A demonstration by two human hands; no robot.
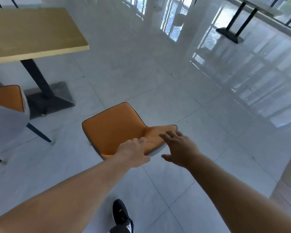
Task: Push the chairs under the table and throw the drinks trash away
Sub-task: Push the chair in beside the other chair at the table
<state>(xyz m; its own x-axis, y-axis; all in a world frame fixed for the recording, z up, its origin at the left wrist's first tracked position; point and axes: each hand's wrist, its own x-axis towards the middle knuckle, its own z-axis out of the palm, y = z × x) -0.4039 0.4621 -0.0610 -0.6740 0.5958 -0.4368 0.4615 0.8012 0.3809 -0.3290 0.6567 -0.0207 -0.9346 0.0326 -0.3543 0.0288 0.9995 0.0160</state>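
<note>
An orange-cushioned chair (114, 126) with a grey shell stands on the tiled floor, away from the wooden table (32, 32) at the upper left. My left hand (133, 152) is on the top edge of its backrest, fingers curled over the rim. My right hand (180, 148) hovers just to the right, fingers spread over the backrest's right end, holding nothing. No drinks trash is in view.
A second orange and grey chair (7, 106) sits at the left by the table's black pedestal base (49, 98). Another table's black base (230, 32) stands far right by the windows. My dark shoe (121, 214) is on the glossy floor below.
</note>
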